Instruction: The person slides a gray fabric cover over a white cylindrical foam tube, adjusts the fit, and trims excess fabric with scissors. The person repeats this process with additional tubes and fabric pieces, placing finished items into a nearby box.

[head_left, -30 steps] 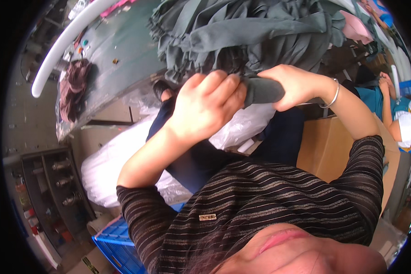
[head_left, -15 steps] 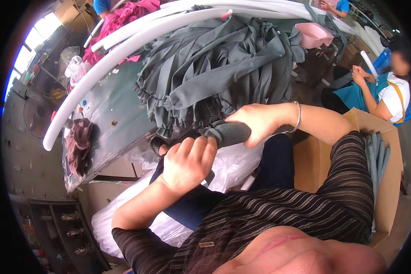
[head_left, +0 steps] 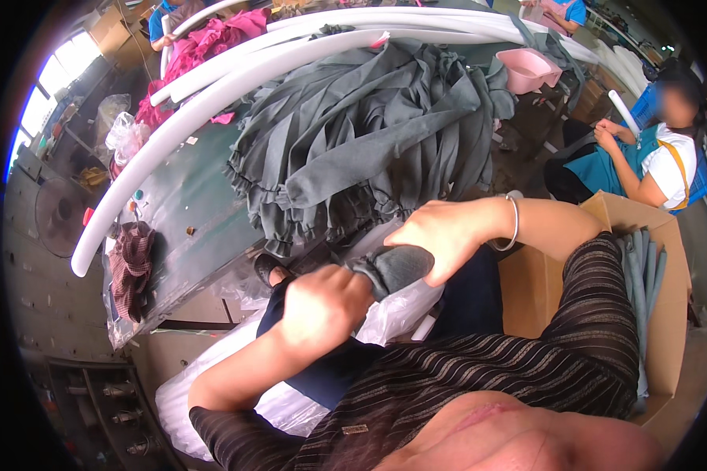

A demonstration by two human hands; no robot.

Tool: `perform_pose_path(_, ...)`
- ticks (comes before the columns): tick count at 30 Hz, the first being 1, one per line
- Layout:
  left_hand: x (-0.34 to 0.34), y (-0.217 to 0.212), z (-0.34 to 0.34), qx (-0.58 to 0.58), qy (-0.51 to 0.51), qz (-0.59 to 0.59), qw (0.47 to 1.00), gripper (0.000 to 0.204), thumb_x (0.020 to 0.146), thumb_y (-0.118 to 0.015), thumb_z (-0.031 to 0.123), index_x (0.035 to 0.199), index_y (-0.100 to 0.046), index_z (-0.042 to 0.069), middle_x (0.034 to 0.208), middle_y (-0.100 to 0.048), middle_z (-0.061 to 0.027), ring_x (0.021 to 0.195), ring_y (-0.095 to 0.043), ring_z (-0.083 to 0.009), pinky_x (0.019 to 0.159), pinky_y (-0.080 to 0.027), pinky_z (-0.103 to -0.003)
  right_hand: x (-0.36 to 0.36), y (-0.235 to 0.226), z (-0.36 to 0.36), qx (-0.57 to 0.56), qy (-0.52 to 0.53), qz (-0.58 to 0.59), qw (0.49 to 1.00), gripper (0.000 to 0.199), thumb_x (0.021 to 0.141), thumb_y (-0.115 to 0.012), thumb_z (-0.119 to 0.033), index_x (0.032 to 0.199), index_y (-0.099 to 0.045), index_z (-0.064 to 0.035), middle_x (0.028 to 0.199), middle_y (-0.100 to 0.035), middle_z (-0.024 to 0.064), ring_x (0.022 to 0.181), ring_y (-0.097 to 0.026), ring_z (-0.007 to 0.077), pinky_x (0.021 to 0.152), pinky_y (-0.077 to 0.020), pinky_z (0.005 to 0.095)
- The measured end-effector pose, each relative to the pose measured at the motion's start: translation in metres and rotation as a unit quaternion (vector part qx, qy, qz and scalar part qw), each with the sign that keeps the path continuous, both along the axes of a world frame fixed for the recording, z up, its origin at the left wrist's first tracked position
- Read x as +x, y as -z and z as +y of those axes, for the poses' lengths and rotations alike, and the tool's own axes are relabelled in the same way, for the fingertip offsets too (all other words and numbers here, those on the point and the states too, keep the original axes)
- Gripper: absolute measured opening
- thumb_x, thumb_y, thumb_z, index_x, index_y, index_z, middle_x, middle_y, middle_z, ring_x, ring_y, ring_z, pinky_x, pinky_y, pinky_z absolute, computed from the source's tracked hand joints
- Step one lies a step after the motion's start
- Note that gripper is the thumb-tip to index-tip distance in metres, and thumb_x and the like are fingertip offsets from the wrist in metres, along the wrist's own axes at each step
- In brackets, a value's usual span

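While the left hand (head_left: 322, 308) curled in a closed grip at the bunched end of the grey cloth (head_left: 403, 268), the right hand (head_left: 444, 237) wrapped thumb and fingers about its smoother end, with no gap evident. The cloth was suspended between the hands, nearer the wearer than the grey pile (head_left: 369, 145) on the surface (head_left: 184, 192). Good execution, by judgement, required firm holds, an even pull and folds fed without twisting. The long axis ran slantwise, bunched end toward the lower left, smooth end toward the upper right.
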State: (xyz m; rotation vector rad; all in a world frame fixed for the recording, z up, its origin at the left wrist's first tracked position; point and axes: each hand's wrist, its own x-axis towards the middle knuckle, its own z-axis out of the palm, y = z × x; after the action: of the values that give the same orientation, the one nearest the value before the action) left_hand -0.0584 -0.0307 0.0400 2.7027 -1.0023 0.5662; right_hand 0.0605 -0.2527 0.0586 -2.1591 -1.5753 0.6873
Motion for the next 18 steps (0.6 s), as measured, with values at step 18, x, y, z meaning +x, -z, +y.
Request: perform_pose_path(18,-0.01,-0.009,-0.013,-0.033,0.04,0.118,0.992,0.018,0.069,-0.066,0.007,0.068,-0.049,0.006,0.058,-0.051,-0.008,0.054,-0.058,-0.0263,0.049,-0.044,-0.038,-0.02,0.008,0.007,0.058,-0.002,-0.077,0.995,0.042,0.062,-0.072,-0.021,0.1,-0.056,-0.0085,0.082,-0.065,0.0094,0.077,-0.066,0.0323,0.062,-0.0488,0.0444)
